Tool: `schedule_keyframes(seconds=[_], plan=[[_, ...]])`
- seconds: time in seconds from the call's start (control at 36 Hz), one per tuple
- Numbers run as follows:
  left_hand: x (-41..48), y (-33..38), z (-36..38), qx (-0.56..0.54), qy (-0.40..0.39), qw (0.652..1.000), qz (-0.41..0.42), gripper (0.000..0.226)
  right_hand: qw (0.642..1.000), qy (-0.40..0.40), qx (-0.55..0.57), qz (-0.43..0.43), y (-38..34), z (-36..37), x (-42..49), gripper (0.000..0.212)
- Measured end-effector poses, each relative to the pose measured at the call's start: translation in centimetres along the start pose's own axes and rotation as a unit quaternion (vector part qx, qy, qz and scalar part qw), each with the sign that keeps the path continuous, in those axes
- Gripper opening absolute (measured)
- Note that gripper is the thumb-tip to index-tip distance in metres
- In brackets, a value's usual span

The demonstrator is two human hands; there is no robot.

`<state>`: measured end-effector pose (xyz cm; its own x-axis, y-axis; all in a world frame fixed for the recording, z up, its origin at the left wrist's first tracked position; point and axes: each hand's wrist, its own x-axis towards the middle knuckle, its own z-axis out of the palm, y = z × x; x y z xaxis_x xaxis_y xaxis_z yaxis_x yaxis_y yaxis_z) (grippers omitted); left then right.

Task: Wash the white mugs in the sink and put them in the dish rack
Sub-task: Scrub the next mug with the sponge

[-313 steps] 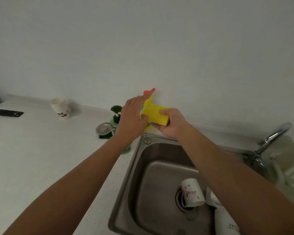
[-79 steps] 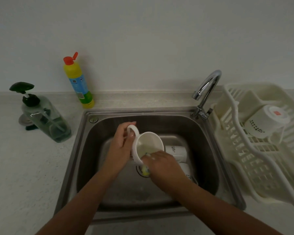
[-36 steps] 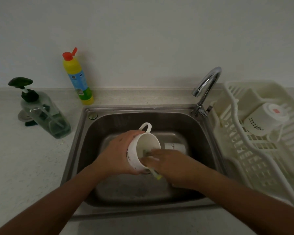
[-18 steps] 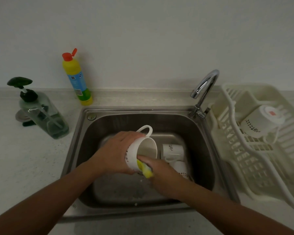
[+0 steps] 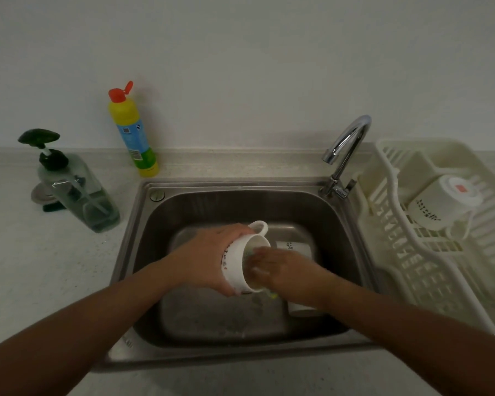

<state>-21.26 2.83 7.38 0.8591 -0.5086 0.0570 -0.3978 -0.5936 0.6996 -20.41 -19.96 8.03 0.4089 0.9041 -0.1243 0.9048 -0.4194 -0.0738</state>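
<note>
A pump dispenser [image 5: 77, 192] and a yellow bottle [image 5: 133, 132] are set on the counter left of the sink [image 5: 240, 192]. Over the basin a white mug [image 5: 237, 267] is gripped around its body by the left hand [image 5: 206, 264] — mouth turned rightward — and the blurred right hand [image 5: 280, 270] is pushed into it, fingers closed on a yellow sponge [image 5: 272, 294]. A second mug [image 5: 293, 248] is lying in the basin behind; a third mug [image 5: 440, 204] is held in the dish rack [image 5: 397, 252].

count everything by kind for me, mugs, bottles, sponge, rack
white mugs: 4, held mug in the left hand, back mug and front mug in the sink, rack mug
bottles: 2, yellow bottle, pump bottle
sponge: 1, under the right hand
dish rack: 1
total: 8
</note>
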Motion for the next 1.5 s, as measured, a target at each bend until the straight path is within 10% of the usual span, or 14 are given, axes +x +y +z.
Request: schedule_keyframes(seconds=[0.5, 0.75, 0.92, 1.19, 1.39, 1.5], plan=[[0.9, -0.4, 0.0, 0.032, -0.083, 0.994, -0.068, 0.1, 0.989, -0.027, -0.138, -0.054, 0.2, -0.5, 1.5, 0.062], [0.5, -0.5, -1.5, 0.018, -0.064, 0.998, -0.011, 0.102, 0.999, -0.038, -0.011, 0.025, -0.7, -0.9, 0.4, 0.062], [0.6, -1.9, -1.8, 0.106, -0.022, 0.993, 0.043, 0.106, 0.952, 0.048, 0.262, 0.149, -4.4, -0.5, 0.2, 0.056], [0.2, -0.6, -1.5, -0.014, -0.129, 0.991, -0.04, 0.101, 0.986, -0.024, -0.138, -0.087, 2.7, -0.8, -0.1, 0.076], [0.5, -1.0, -2.0, -0.015, -0.083, 0.996, -0.002, 0.106, 0.986, 0.022, 0.13, 0.104, -3.3, -0.1, 0.3, 0.056], [0.1, -1.4, -1.9, -0.022, -0.083, 0.996, -0.005, 0.105, 0.987, 0.001, 0.149, 0.058, -3.5, -0.1, -0.3, 0.052]])
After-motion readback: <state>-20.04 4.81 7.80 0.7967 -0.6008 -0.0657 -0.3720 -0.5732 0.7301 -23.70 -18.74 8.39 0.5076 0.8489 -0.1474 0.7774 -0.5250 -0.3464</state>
